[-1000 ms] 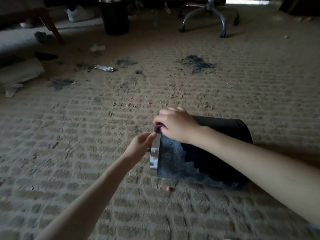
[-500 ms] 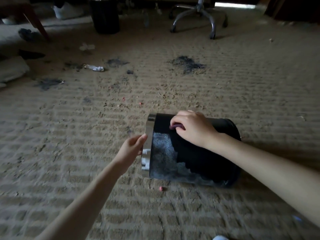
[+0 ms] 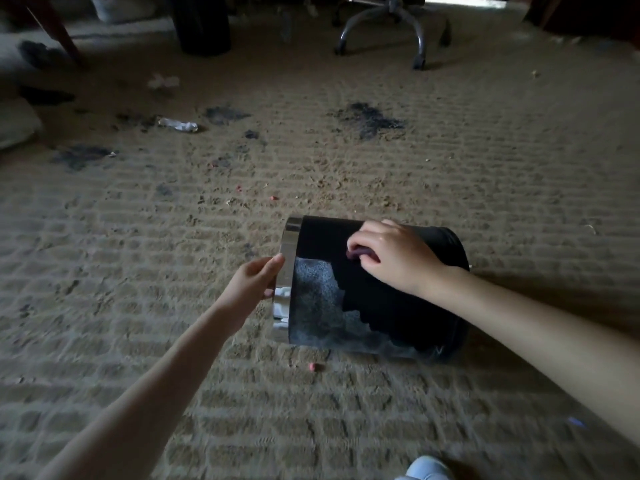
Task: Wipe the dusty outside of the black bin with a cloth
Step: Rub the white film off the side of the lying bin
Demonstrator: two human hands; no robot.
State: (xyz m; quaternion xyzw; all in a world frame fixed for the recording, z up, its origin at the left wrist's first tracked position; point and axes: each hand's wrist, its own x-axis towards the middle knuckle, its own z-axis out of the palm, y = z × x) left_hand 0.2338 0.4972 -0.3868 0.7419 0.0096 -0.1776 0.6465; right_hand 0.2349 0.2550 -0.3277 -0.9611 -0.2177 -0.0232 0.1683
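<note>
The black bin (image 3: 398,317) lies on its side on the carpet, its silver rim (image 3: 289,258) facing left. Grey dust covers the lower left part of its wall; the upper and right parts look clean black. My right hand (image 3: 391,258) grips a small purple cloth (image 3: 358,252) and presses it against the top of the bin. Most of the cloth is hidden under my fingers. My left hand (image 3: 254,282) holds the silver rim at the bin's mouth, thumb on the outside. Something white shows inside the mouth.
The beige carpet (image 3: 138,258) is littered with crumbs, dark stains (image 3: 367,117), a crumpled wrapper (image 3: 178,124) and a pink bit (image 3: 312,366). A second dark bin (image 3: 202,26) and an office chair base (image 3: 388,26) stand far back. A light shoe toe (image 3: 427,467) shows at the bottom.
My right hand slid the cloth from the rim rightward along the top of the bin. My left hand kept its hold on the rim. The camera view shifted slightly.
</note>
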